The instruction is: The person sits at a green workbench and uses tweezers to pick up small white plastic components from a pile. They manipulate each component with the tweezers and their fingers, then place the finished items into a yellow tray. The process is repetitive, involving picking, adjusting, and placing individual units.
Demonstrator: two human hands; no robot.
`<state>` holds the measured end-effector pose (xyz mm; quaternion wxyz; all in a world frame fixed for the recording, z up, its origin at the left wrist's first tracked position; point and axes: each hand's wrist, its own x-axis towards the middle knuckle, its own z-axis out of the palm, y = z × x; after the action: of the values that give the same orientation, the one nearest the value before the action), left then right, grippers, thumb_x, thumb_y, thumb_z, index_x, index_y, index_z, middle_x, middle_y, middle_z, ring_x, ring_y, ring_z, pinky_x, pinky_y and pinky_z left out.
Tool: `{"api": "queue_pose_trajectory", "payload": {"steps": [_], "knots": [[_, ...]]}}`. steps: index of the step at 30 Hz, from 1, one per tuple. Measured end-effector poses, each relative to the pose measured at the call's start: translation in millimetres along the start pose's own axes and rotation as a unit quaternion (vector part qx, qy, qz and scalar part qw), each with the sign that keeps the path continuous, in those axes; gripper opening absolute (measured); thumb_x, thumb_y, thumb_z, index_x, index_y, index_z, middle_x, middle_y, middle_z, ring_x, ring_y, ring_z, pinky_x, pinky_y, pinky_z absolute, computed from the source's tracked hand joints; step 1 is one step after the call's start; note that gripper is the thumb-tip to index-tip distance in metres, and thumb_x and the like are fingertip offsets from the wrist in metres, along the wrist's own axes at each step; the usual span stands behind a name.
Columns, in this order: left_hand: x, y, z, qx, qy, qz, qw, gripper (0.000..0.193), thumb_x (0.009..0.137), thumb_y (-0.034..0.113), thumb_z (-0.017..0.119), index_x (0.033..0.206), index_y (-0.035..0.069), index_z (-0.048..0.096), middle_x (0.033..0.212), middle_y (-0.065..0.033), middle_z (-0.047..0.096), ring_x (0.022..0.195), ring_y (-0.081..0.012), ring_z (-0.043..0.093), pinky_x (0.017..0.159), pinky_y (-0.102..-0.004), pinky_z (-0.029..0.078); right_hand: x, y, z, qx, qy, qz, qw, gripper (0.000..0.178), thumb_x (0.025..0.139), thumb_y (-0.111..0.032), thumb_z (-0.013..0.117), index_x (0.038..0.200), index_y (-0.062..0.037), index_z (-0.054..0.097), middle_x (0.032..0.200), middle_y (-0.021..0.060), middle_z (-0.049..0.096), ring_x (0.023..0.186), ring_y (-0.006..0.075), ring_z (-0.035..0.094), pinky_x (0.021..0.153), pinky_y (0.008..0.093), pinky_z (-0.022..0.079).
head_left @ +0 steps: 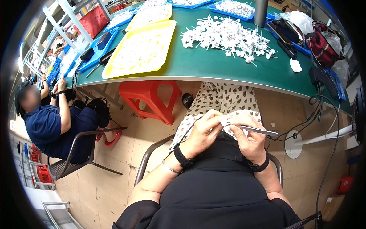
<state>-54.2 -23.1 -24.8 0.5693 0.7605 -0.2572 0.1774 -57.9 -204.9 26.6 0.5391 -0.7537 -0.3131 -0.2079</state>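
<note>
From mid-view: table (185, 66), 12 o'clock, far side cut off; co-worker (45, 128), 9; red stool (142, 91), 10, table partly hiding it; yellow tray (168, 42), 11; white pile (228, 36), 1. Right hand (251, 144), 4, pinches metal tool (263, 131), tip unclear; left hand (204, 133), 4, pinches white piece (224, 123), 3, partly finger-covered.
</note>
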Motion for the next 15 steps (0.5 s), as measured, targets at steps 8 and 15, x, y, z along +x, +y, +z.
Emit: {"api": "queue_pose_trajectory", "payload": {"steps": [8, 15], "knots": [[1, 3, -1, 0.040, 0.002, 0.011, 0.999, 0.029, 0.091, -0.007, 0.068, 0.118, 0.004, 0.071, 0.099, -0.0102, 0.065, 0.081, -0.0236, 0.067, 0.070, -0.0320, 0.053, 4, 3, 1, -0.032, -0.005, -0.056, 0.998, 0.015, 0.088, 0.004, 0.076, 0.101, -0.0007, 0.072, 0.093, 0.0105, 0.074, 0.080, 0.0241, 0.069, 0.072, 0.0334, 0.055], [0, 1, -3, 0.024, -0.036, 0.005, 0.999, 0.030, 0.092, -0.008, 0.067, 0.119, 0.005, 0.070, 0.101, -0.0106, 0.066, 0.083, -0.0256, 0.067, 0.073, -0.0330, 0.054, -6, 14, -4, 0.040, -0.020, 0.064, 0.997, 0.009, 0.090, 0.000, 0.077, 0.098, -0.0002, 0.075, 0.090, 0.0084, 0.073, 0.081, 0.0205, 0.067, 0.072, 0.0300, 0.053]]}}
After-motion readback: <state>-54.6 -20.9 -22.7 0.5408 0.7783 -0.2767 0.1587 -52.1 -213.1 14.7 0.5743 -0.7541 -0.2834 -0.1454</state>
